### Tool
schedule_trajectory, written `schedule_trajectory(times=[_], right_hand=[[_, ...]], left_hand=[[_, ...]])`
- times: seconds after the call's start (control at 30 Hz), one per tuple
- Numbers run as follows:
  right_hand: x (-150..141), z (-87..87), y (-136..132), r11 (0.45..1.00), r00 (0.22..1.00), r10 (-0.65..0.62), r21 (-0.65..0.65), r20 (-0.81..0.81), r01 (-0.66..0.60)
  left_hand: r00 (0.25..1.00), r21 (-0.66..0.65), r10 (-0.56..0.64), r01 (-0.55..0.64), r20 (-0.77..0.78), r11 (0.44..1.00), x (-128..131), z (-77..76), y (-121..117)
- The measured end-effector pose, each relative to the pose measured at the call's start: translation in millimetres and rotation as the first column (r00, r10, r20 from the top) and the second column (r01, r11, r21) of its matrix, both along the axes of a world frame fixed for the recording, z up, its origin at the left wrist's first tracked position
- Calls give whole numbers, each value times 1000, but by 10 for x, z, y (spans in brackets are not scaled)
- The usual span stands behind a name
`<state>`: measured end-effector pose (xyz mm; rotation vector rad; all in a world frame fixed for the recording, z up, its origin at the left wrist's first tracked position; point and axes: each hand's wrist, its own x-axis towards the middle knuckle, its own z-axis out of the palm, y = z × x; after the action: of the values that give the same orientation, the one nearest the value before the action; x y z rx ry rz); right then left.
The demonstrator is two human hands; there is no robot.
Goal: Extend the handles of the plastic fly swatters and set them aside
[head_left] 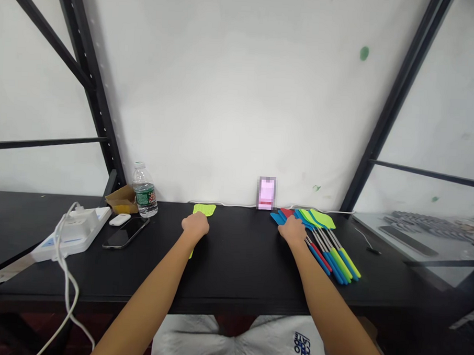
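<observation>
My left hand [195, 225] is closed around the yellow-green fly swatter [204, 209] lying on the black table. Its flat ribbed head shows beyond my fingers and the end of its handle below my wrist. My right hand [293, 230] is closed at the left side of a row of fly swatters, on a blue fly swatter [276, 218]; my fingertips are partly hidden. Beside it lie a red head [287, 212] and several yellow-green heads [321, 219]. Their thin metal rods run toward me to blue, red and yellow-green handles [339, 263].
On the left stand a water bottle [145, 192], a small cardboard box [122, 199], a white earbud case [120, 220], a dark phone [126, 233] and a white power strip [75, 230] with cables. A lit screen [266, 193] leans against the wall. Black shelf posts [385, 110] flank the table.
</observation>
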<state>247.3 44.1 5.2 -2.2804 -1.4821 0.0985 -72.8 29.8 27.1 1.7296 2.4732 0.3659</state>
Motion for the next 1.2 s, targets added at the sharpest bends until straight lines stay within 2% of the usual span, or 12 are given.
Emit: schedule_trajectory(times=[0.17,0.47,0.63,0.8,0.9,1.03,1.1,1.2], right_hand=[[-10,15,-13,1000,999,19,-21,40,-18],[-16,-2,0,998,998,65,-11,22,-65],[-20,4,4,993,992,120,-19,30,-120],[-84,31,-13,982,981,187,9,58,-188],[-180,34,-43,938,941,337,72,42,-339],[-371,10,-122,813,817,574,162,-53,-560],[-456,-5,-160,775,773,625,198,-105,-600],[-523,-17,-186,757,741,650,228,-168,-612]], left_hand=[[996,-13,-7,6,-94,1000,53,-12,-30],[993,6,3,-2,-121,1000,88,8,-65],[980,97,37,-18,-196,995,149,-11,-100],[965,242,40,25,-259,970,205,0,-144],[965,268,-18,91,-262,959,254,18,-160],[949,236,-175,239,-263,942,352,22,-179],[943,214,-219,274,-248,938,391,12,-187],[948,172,-233,272,-218,947,410,-9,-187]])
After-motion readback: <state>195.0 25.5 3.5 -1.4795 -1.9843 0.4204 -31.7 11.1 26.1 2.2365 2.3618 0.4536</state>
